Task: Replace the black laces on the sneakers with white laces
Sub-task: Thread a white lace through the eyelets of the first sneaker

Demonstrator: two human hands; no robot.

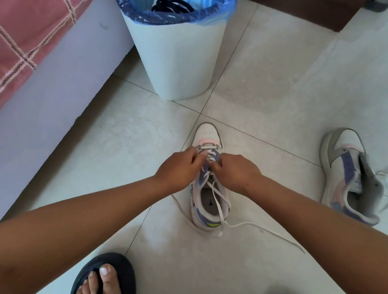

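Note:
A white, lilac and pink sneaker (pixel 207 133) stands on the floor tiles, toe pointing away from me. A white lace (pixel 217 201) crosses its lower eyelets, and its loose ends trail over the opening and onto the floor to the right. My left hand (pixel 179 167) and my right hand (pixel 237 172) sit over the middle eyelets, fingers curled and pinching the white lace from either side. A second matching sneaker (pixel 344 170) lies at the right with its tongue open. Black laces (pixel 172 6) lie inside the bin.
A white waste bin (pixel 177 55) with a blue liner stands behind the sneaker. A bed with a pink checked cover (pixel 27 6) runs along the left. Dark wooden furniture (pixel 299 3) is at the top. My feet in dark slippers (pixel 105 282) are at the bottom.

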